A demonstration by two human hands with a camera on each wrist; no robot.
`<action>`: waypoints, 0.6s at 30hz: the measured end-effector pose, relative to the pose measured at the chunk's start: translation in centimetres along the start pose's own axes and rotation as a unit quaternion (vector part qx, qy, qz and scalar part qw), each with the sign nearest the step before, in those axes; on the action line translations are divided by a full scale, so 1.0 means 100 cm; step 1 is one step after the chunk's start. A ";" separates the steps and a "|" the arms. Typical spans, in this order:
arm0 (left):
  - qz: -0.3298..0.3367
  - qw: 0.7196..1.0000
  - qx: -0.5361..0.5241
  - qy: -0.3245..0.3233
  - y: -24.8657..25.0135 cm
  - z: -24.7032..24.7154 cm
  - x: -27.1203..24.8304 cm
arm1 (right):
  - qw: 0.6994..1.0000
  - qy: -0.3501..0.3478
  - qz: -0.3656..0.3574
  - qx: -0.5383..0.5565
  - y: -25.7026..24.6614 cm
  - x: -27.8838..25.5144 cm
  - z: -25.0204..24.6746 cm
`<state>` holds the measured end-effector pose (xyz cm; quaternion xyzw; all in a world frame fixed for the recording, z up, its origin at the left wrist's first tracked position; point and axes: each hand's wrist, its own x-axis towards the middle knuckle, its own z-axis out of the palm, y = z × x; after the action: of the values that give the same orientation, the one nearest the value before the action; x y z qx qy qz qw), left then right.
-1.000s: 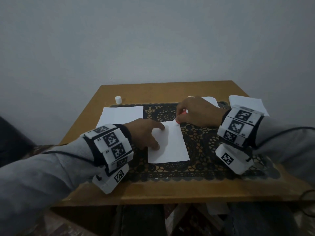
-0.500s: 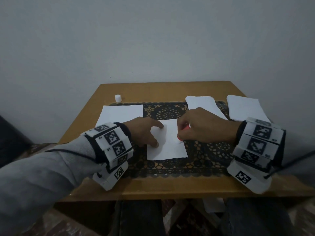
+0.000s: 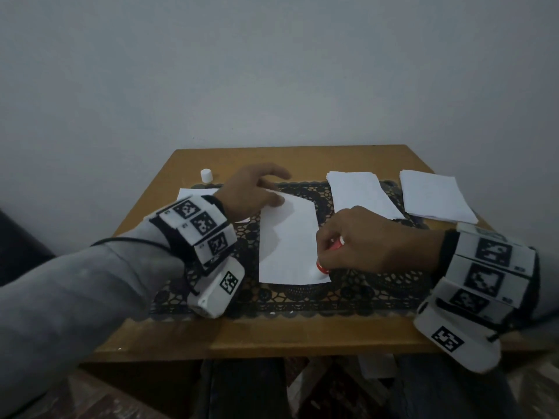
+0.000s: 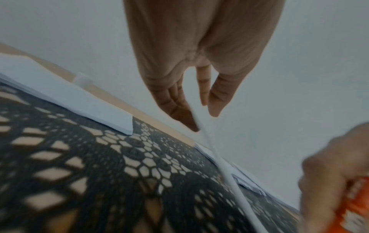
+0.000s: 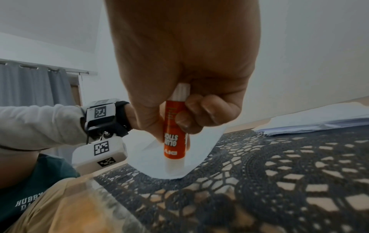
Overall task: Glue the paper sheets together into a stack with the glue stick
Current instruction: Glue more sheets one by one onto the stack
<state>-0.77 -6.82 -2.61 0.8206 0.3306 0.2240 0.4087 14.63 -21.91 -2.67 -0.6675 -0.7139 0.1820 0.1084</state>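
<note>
Wooden table (image 3: 302, 331) carries a dark lace mat (image 3: 378, 285). Nearest, the right hand (image 3: 372, 240) grips the orange glue stick (image 5: 175, 141) (tip down) on the near corner of a white sheet (image 3: 287, 243). Beyond, the left hand (image 3: 248, 192) pinches that sheet's far edge; a white cap (image 3: 206, 175) stands past it.

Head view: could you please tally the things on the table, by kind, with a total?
loose sheet: 1
paper piles: 3 (left pile, middle pile, right pile)
glue stick: 1
white cap: 1
lace mat: 1
Total: 7
</note>
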 end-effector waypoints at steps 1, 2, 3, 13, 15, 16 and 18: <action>0.011 1.000 -0.001 -0.006 0.001 -0.003 0.002 | 1.000 -0.007 -0.001 0.002 0.001 0.001 -0.001; 0.019 1.000 0.010 -0.023 0.002 -0.005 0.002 | 1.000 -0.015 -0.004 0.001 0.002 0.001 -0.002; 0.020 0.998 0.021 -0.051 0.003 -0.007 0.001 | 1.000 -0.024 -0.007 -0.002 0.004 0.002 -0.004; -0.066 0.966 0.121 -0.217 -0.013 -0.026 -0.030 | 0.999 0.038 0.015 0.024 0.025 0.011 -0.033; -0.064 0.967 0.131 -0.209 -0.017 -0.023 -0.033 | 0.995 0.082 0.035 0.038 0.031 0.016 -0.039; -0.063 0.969 0.139 -0.195 -0.020 -0.021 -0.033 | 0.993 0.105 0.047 0.040 0.034 0.019 -0.040; -0.067 0.974 0.149 -0.160 -0.024 -0.017 -0.033 | 0.987 0.140 0.071 0.031 0.040 0.024 -0.040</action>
<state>-5.02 -7.25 -3.94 0.8735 0.3444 0.0104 0.3439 19.65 -18.93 -0.79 -0.7317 -0.6366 0.1160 0.2143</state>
